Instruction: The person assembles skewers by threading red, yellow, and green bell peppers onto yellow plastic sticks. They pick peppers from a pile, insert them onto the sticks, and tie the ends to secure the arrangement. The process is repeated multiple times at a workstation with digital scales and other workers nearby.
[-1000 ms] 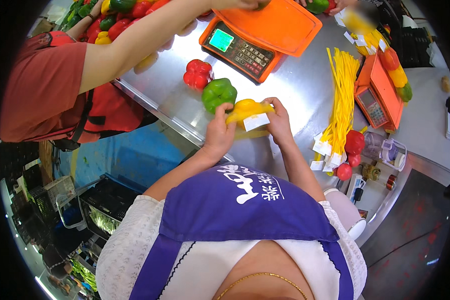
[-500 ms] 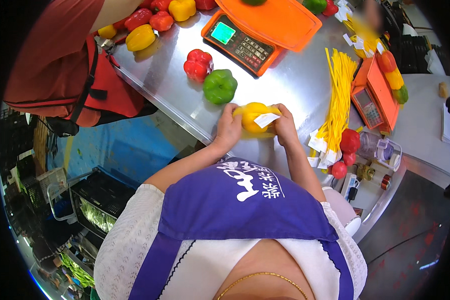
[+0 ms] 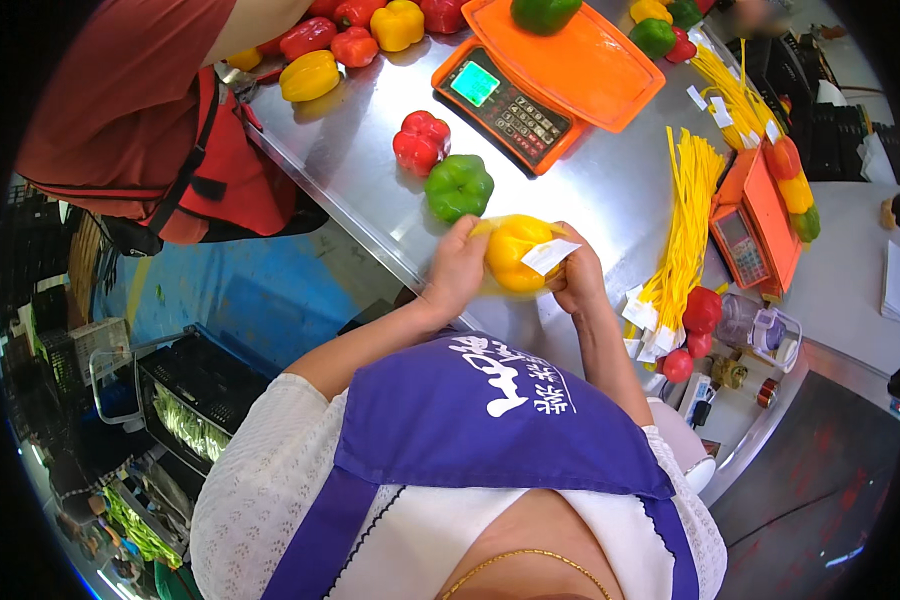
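A yellow bell pepper (image 3: 513,250) is held between my hands above the near edge of the metal table. Thin yellow netting seems to surround it, and a white tag (image 3: 550,257) lies over its right side. My left hand (image 3: 456,264) is closed on the netting at the pepper's left. On the other side my right hand (image 3: 581,272) grips the netting by the tag, its fingertips partly hidden. Just beyond my left hand sit a green bell pepper (image 3: 459,188) and a red bell pepper (image 3: 422,142).
An orange scale (image 3: 515,118) bears a green pepper (image 3: 545,14). Yellow net strips (image 3: 684,215) with white tags lie at right, beside a second orange scale (image 3: 745,240). More peppers (image 3: 355,46) lie far left, near another person's arm (image 3: 255,25).
The view has shifted, so the table's contents appear lower and farther right. My hands still hold the pepper; it has turned slightly, and the tag now hangs more to its right.
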### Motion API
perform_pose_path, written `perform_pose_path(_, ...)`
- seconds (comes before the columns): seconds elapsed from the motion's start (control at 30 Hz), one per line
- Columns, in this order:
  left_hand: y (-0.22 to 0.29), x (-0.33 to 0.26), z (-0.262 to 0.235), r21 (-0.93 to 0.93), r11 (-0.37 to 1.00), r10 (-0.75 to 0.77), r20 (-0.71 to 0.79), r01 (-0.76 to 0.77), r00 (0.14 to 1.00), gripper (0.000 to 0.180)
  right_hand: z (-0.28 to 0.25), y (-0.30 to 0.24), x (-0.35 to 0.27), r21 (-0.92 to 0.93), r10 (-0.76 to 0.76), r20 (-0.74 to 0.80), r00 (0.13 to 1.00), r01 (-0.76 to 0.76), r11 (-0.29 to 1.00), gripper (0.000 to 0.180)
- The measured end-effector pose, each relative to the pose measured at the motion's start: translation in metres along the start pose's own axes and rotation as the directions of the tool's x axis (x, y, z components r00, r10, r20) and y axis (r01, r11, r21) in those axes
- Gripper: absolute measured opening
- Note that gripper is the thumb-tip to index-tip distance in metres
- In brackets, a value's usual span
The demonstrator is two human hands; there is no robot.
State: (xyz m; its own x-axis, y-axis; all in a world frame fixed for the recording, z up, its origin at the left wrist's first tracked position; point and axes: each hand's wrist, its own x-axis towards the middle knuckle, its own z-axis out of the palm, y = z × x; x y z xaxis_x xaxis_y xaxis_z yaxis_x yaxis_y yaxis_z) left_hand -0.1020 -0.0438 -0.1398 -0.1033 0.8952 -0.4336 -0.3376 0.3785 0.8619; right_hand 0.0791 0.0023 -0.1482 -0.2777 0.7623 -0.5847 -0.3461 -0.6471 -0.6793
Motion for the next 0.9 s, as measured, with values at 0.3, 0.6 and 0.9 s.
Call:
perform_pose_path(0.3, 0.114, 0.079, -0.055, -0.269, 0.913, 0.258, -0.206, -0.308, 0.944, 0.017, 0.129, -0.066, 0.104, -0.028, -0.159, 0.287, 0.945, 0.174, 0.984, 0.008)
perform_pose_path(0.6, 0.063, 0.138, -0.115, -0.378, 0.911, 0.119, -0.139, -0.164, 0.983, 0.017, 0.143, -0.055, 0.153, -0.244, -0.017, 0.263, 0.965, 0.083, 0.966, 0.02)
perform_pose_path(0.9, 0.04, 0.149, -0.135, -0.62, 0.776, -0.149, 0.003, 0.119, 0.989, 0.02, 0.113, -0.022, 0.215, -0.181, 0.161, 0.241, 0.957, -0.118, 0.976, 0.015)
